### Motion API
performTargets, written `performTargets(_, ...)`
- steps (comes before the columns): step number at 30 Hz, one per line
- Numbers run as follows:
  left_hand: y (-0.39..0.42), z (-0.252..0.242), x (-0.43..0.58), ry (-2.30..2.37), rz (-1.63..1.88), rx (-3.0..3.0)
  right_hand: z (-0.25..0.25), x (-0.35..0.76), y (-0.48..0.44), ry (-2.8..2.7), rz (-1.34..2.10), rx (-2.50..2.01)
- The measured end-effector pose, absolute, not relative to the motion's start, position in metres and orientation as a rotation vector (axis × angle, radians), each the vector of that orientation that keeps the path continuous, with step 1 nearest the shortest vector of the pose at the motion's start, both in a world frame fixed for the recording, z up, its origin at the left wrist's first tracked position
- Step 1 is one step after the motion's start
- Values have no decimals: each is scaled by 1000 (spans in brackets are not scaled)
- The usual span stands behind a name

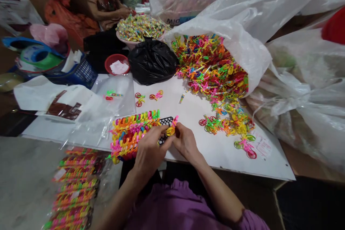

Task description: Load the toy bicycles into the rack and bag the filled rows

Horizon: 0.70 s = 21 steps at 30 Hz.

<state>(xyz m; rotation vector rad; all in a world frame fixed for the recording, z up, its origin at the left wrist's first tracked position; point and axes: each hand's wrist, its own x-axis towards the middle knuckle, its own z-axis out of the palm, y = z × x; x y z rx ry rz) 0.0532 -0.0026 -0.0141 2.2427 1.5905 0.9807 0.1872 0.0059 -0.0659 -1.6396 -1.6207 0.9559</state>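
Just below centre frame, left hand and right hand are pinching a pink-and-yellow toy at the black grid's bare end, where light fingertips and a square angle should spare the neighbouring rows.
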Motion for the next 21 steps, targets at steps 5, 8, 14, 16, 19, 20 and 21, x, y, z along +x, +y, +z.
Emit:
performTargets(5, 3, -19, 61, 1693, 1036, 2112, -47, 188, 5, -1696, 862, -1734)
performTargets(8, 0, -21, 61, 1743, 1154, 2152, -42, 185, 2, -1715, 830, -1772)
performTargets(14, -20, -15, 30, 1788, 943, 2277, -69, 185, -8, -1756, 931, -1785)
performTargets(16, -25, -14, 16, 1780, 853, 2330, -80, 183, -11, -1707, 993, -1711)
performTargets(19, -27, -20, 9, 1606, 711, 2458, -90, 175, -13, -1637, 1028, -1573)
performTargets(20, -27, -23, 11, 1548, 666, 2494, -92, 171, -14, -1652, 1013, -1564)
performTargets(21, -27, -27, 14, 1518, 638, 2516, -94, 168, -14, -1687, 987, -1571)
